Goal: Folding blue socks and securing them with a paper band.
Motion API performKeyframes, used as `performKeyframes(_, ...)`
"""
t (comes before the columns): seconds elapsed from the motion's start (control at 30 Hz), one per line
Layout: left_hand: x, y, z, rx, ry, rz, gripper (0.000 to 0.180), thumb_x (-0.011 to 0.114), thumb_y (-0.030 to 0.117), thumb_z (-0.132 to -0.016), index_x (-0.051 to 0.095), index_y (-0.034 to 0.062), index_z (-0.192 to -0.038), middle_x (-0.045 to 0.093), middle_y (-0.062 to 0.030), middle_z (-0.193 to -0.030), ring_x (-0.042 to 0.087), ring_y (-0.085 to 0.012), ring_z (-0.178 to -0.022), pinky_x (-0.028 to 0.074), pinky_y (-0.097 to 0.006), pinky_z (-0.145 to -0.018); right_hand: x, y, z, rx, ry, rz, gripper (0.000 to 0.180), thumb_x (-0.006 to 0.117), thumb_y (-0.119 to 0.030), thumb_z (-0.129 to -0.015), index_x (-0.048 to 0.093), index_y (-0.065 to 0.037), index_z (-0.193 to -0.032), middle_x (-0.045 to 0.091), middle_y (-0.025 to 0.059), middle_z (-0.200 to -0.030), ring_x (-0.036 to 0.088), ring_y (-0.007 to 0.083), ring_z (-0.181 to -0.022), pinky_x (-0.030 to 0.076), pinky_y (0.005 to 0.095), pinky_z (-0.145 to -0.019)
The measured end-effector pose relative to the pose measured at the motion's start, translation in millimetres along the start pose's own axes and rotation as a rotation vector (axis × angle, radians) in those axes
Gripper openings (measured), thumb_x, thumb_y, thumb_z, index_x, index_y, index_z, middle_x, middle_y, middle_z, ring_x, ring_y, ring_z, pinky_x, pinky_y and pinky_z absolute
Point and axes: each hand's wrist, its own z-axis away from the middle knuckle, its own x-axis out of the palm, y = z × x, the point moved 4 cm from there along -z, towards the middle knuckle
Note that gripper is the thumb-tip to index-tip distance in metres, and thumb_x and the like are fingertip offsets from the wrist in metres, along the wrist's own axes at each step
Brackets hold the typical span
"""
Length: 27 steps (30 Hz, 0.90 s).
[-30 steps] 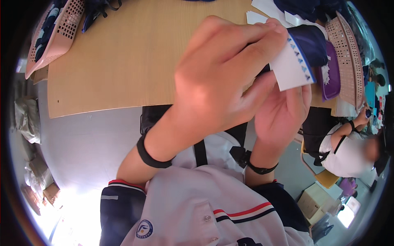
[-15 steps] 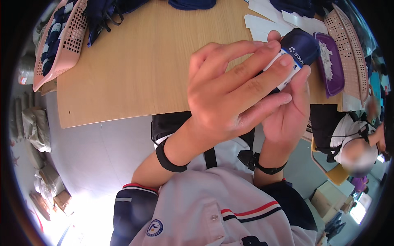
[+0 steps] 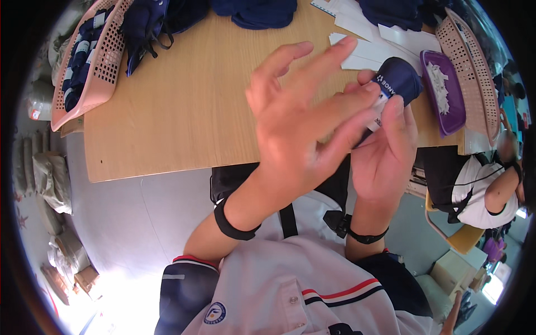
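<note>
A rolled navy cloth bundle (image 3: 399,78) with pale lettering is held up over the right front part of the table. My right hand (image 3: 385,159) is closed around it from below and the right, with its thumb against the side. Around the bundle runs a white paper band (image 3: 378,107), partly covered by fingers. On this band rest the index finger and thumb of my left hand (image 3: 301,120), close together as in a pinch. Its other fingers are raised and spread, a little blurred. What lies under the left fingertips is hidden.
A pink basket (image 3: 106,72) at the left holds several banded navy rolls. Navy cloth items (image 3: 254,12) and white paper strips (image 3: 365,53) lie at the back. To the right are a purple tray (image 3: 455,120) with white slips and another pink basket (image 3: 472,67). Someone sits beyond.
My left hand's outer fingers have lifted off the bundle and spread, while index finger and thumb stay at the band. The bundle now appears slightly lower and further left.
</note>
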Motion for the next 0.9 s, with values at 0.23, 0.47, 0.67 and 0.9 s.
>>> performKeyframes(0.23, -3.0, -7.5, -9.6, -0.174, -0.016, 0.164, 0.024, 0.085, 0.002, -0.071, 0.077, 0.0059, -0.093, 0.075, -0.0055, -0.103, 0.066, -0.0263, -0.099, 0.049, -0.034, -0.089, 2.8, -3.9, 8.4, -0.102, 0.07, 0.0, 0.04, 0.062, -0.016, -0.1, 0.047, 0.005, -0.131, 0.061, 0.0151, -0.122, 0.063, 0.017, -0.105, 0.052, 0.0326, -0.09)
performKeyframes(0.47, -7.8, -4.9, -17.6, 0.027, -0.09, -0.055, 0.025, 0.082, 0.0, -0.069, 0.077, 0.0097, -0.092, 0.075, -0.0011, -0.093, 0.065, -0.0231, -0.097, 0.048, -0.033, -0.086, 2.3, -0.4, 15.8, -0.022, 0.101, -0.147, 0.043, 0.061, -0.018, -0.101, 0.045, 0.003, -0.135, 0.059, 0.0148, -0.126, 0.062, 0.0185, -0.11, 0.052, 0.0332, -0.093)
performKeyframes(0.67, -6.4, -4.0, -27.9, 0.113, -0.16, -0.038, 0.023, 0.081, 0.001, -0.071, 0.076, 0.0089, -0.092, 0.074, -0.0008, -0.094, 0.066, -0.023, -0.095, 0.046, -0.033, -0.086, -4.6, -3.1, 12.5, -0.095, -0.006, -0.1, 0.046, 0.06, -0.023, -0.103, 0.045, 0.003, -0.137, 0.061, 0.0139, -0.123, 0.064, 0.0185, -0.107, 0.053, 0.0335, -0.091)
performKeyframes(0.9, -4.2, -2.9, -25.9, 0.176, -0.097, -0.035, 0.024, 0.079, -0.001, -0.072, 0.075, 0.0075, -0.095, 0.074, -0.0023, -0.097, 0.066, -0.0223, -0.092, 0.046, -0.033, -0.085, -3.9, 2.8, 10.5, 0.028, 0.059, -0.317, 0.045, 0.05, -0.029, -0.107, 0.046, 0.005, -0.136, 0.062, 0.013, -0.123, 0.064, 0.0183, -0.109, 0.054, 0.0343, -0.092)
